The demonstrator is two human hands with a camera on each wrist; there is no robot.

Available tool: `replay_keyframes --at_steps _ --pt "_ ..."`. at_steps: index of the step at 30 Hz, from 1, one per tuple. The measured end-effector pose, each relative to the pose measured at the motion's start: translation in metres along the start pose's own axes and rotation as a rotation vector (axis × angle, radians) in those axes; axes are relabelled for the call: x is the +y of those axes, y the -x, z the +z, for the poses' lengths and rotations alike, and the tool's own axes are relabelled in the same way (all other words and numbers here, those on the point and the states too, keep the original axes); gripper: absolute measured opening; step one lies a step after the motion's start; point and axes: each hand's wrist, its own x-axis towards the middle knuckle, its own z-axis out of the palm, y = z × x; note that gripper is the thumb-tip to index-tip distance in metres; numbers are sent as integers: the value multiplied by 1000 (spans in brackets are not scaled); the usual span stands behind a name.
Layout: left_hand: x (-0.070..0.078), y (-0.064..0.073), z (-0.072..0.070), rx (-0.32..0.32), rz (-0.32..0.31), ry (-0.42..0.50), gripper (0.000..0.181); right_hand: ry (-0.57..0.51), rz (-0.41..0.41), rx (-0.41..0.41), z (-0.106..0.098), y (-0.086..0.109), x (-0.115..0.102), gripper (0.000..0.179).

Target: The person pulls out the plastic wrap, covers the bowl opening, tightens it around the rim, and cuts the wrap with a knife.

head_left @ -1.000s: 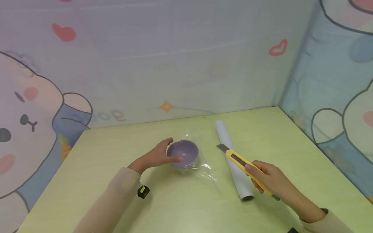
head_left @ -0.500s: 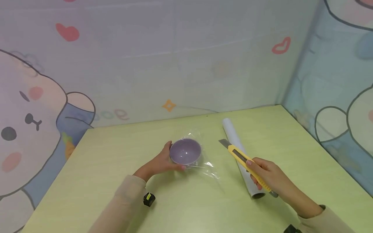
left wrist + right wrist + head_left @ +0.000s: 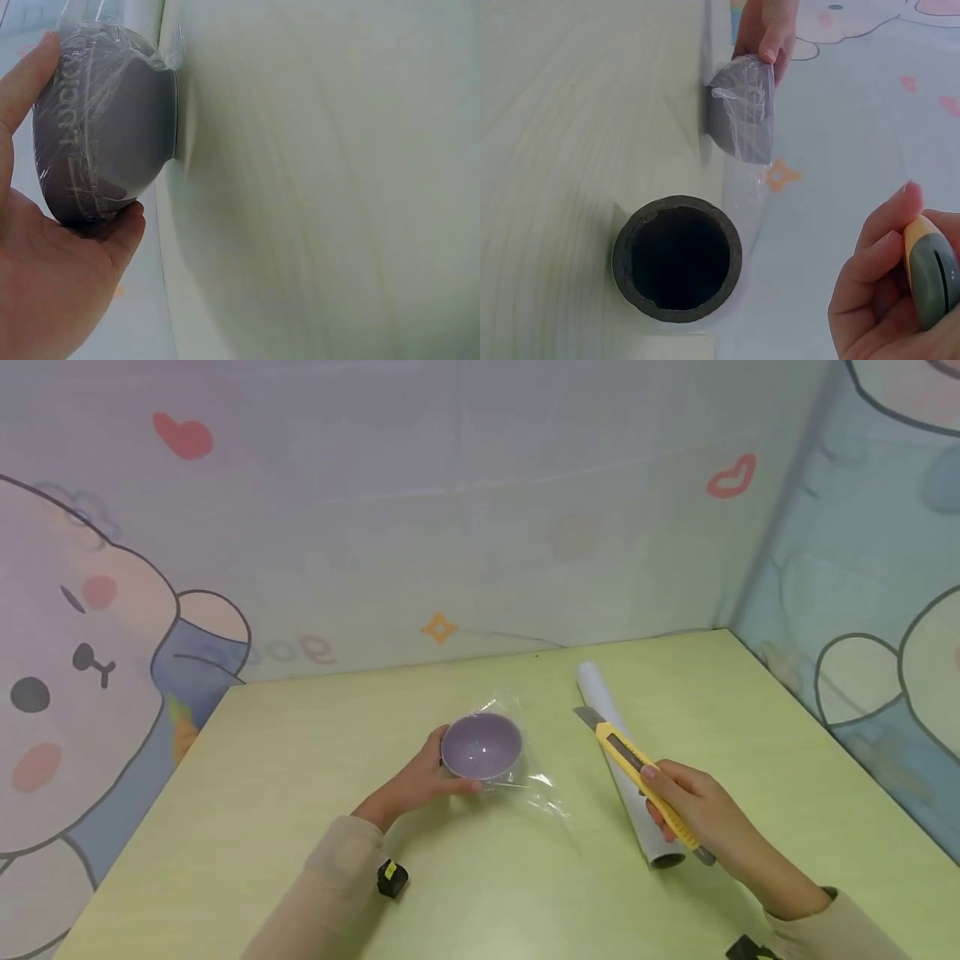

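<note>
My left hand (image 3: 416, 785) holds a purple bowl (image 3: 482, 747) from its left side, thumb along the near outside and fingers behind it. In the left wrist view, clear cling film (image 3: 97, 105) is wrapped over the bowl's printed outer wall. The bowl's foot is on or very close to the tabletop. Loose film (image 3: 543, 797) trails off the bowl toward the lower right. My right hand (image 3: 701, 806) grips a yellow utility knife (image 3: 633, 758), thumb on top, its blade out and pointing up-left above a white roll (image 3: 637, 810). The knife's butt (image 3: 934, 277) shows in the right wrist view.
The white roll lies lengthwise on the pale yellow-green table (image 3: 300, 752), its hollow dark-rimmed end (image 3: 676, 313) toward me. A cartoon-printed cloth wall (image 3: 360, 527) rises behind the table and along the right side.
My left thumb has shifted from over the bowl's inside to its near outer side. The roll has moved slightly right. The knife tip has risen a little. The whole view has shifted slightly.
</note>
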Motion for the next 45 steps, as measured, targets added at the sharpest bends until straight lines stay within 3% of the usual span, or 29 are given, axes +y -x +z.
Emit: replay_keyframes --at_steps 3,7,15,24,30,33,37,41,45 --pt "7 1 -1 -23 4 26 101 1 -12 29 0 1 -3 45" --pt "4 -1 -1 -47 6 54 99 -2 -33 51 0 4 -4 39" --pt "-5 -1 -1 -36 1 57 99 -12 -96 46 0 8 -8 37" --pt "-3 -2 -1 -43 -16 50 100 -72 -329 -65 -8 7 0 26" --pt "-3 -2 -2 -64 -26 68 97 6 -339 -113 -15 8 3 34" --pt "-3 -1 -3 -70 -36 76 97 20 -288 -114 -22 7 5 36" --pt "-2 -1 -2 -67 -28 67 98 10 -79 -65 -40 -3 11 43" --pt "-2 -2 -1 -66 -27 70 98 -22 124 -50 -63 -27 24 52" --pt "-2 -1 -2 -67 -37 72 98 56 213 -41 -75 -52 37 55"
